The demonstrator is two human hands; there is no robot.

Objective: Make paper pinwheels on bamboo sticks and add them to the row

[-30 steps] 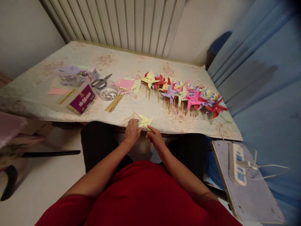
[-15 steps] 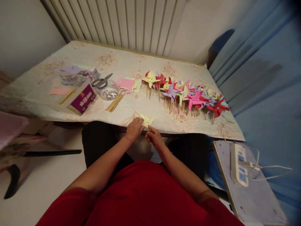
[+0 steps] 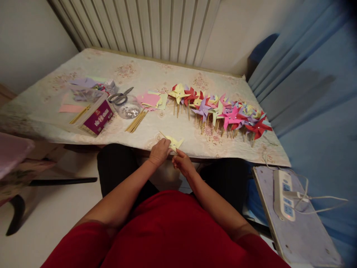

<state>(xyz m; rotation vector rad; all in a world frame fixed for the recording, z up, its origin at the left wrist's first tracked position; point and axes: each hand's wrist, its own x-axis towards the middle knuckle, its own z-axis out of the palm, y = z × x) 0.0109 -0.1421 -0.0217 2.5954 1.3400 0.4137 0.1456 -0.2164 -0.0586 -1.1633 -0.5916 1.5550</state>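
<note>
At the table's front edge, a pale yellow paper pinwheel [image 3: 176,143] with a shiny pin at its centre is in my left hand [image 3: 160,152]. The fingers of that hand are closed around its left side, and a thin wooden stick [image 3: 162,134] pokes out beyond them to the upper left. My right hand [image 3: 184,163] is closed at the pinwheel's lower blade. Its index finger reaches to the blade tip and the other fingers are curled in. The thumb's contact is partly hidden.
Many finished pinwheels [image 3: 232,116] stand at the right. To the left are wooden sticks [image 3: 136,121], a clear bowl of small pins [image 3: 130,111], scissors [image 3: 119,98], paper pieces [image 3: 150,99] and a purple-labelled box [image 3: 100,116]. A power strip [image 3: 283,195] lies on a side stand.
</note>
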